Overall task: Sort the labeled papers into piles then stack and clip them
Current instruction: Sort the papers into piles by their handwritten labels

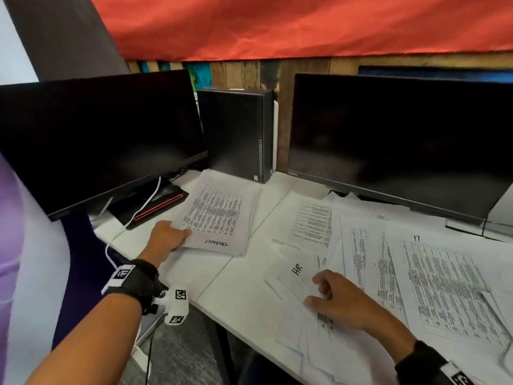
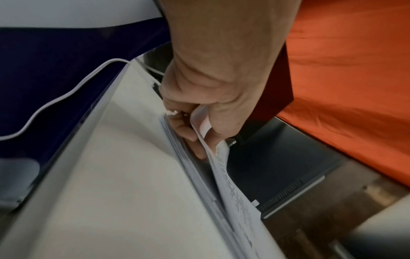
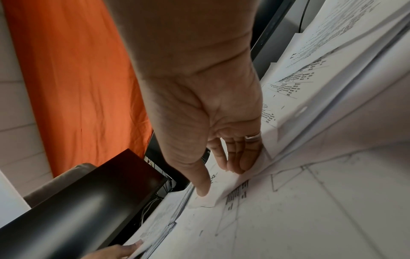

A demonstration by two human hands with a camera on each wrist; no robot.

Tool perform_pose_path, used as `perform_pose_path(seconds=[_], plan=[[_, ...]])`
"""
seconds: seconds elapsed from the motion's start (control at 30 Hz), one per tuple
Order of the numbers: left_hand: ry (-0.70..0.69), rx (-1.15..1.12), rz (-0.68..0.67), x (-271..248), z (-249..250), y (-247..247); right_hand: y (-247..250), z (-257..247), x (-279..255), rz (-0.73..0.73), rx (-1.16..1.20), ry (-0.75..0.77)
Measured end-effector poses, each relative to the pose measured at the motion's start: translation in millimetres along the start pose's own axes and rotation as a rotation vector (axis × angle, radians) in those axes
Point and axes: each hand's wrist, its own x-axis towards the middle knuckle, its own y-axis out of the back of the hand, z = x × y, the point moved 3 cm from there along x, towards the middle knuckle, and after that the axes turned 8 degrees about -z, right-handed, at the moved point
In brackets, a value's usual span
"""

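Only the left wrist view shows the left hand (image 2: 199, 98) pinching the stack's (image 2: 224, 184) top sheet; the right hand (image 1: 337, 297), fingers relaxed, rests on the HR sheet (image 1: 298, 276).

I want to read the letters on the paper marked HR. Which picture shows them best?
The head view: the HR paper lies face up by the right hand. The right wrist view shows its letters slanted and partly hidden; the left wrist view misses it.

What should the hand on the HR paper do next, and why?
Probably lift the HR paper off the messy spread and start a separate HR pile. The right hand rests on it with fingers fairly straight, and it lies mixed among other sheets like the IT paper. The left hand already holds the stack by its corner.
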Motion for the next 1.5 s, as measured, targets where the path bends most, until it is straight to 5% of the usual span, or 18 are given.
perform_pose_path(seconds=[0.3, 0.4, 0.53, 0.73, 0.83, 1.0, 1.13, 1.3, 1.5], plan=[[-0.034, 0.548, 0.219, -51.6, 46.0, -26.2, 12.5, 1.6, -24.3, 0.197, 0.193, 0.101], [-0.221, 0.53, 0.038, -81.4, 76.9, -69.8, 20.1, 9.8, -40.2, 0.234, 0.196, 0.106], [-0.526, 0.468, -0.366, -152.3, 128.3, -151.3, 37.5, 36.4, -72.1, 0.301, 0.189, 0.092], [-0.682, 0.628, -0.86, -257.2, 170.6, -279.5, 69.4, 122.8, -151.4, 0.609, 0.33, -0.064], [-0.691, 0.804, -0.923, -285.0, 170.4, -335.1, 82.5, 172.5, -204.5, 0.829, 0.336, -0.202], [-0.657, 0.921, -0.838, -306.5, 162.4, -392.1, 100.2, 242.8, -289.0, 1.087, 0.144, -0.499], [-0.726, 0.991, -0.904, -334.5, 162.3, -418.0, 97.2, 275.1, -316.5, 0.92, -0.067, -0.788], [-0.728, 0.844, -1.087, -368.2, 169.7, -451.7, 96.3, 270.7, -313.9, 0.88, 0.178, -0.679], [-0.778, 0.653, -1.195, -399.0, 181.8, -468.4, 96.4, 307.2, -324.9, 1.052, 0.501, -0.588]])
